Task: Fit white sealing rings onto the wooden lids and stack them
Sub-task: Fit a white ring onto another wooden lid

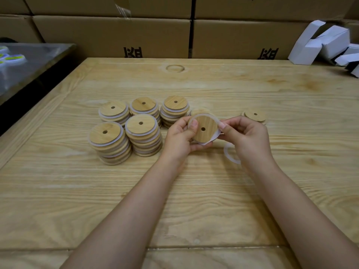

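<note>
Your right wrist hid part of a spare translucent white ring on the pale grained wooden table. Your left hand gripped a round smooth wooden lid with a centre hole, thumb on its face, just above the table; your right hand pinched the thin white sealing ring looped loosely round its rim. Five stacks of ringed lids stood just left; brown cardboard boxes walled the back.
</note>
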